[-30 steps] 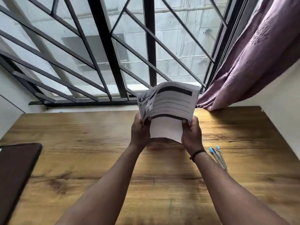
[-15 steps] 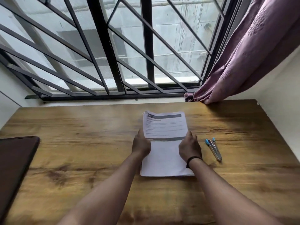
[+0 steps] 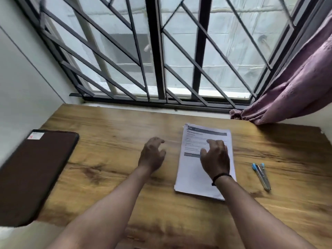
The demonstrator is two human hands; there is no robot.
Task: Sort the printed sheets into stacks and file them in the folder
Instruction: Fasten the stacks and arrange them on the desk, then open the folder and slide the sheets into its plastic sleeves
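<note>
folder [image 3: 34, 175] left, sheets [image 3: 195, 178] centre, stapler [image 3: 261, 176] right

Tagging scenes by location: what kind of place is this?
Probably a home desk by a window: a wood-grain tabletop against a dark metal window grille, a mauve fabric curtain at right, a white printed paper stack on it.

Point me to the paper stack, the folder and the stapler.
paper stack [image 3: 193, 174]: head view, blank lower half of the top sheet.
folder [image 3: 34, 173]: head view, middle of its dark brown cover.
stapler [image 3: 262, 176]: head view, middle of its metal body.
</note>
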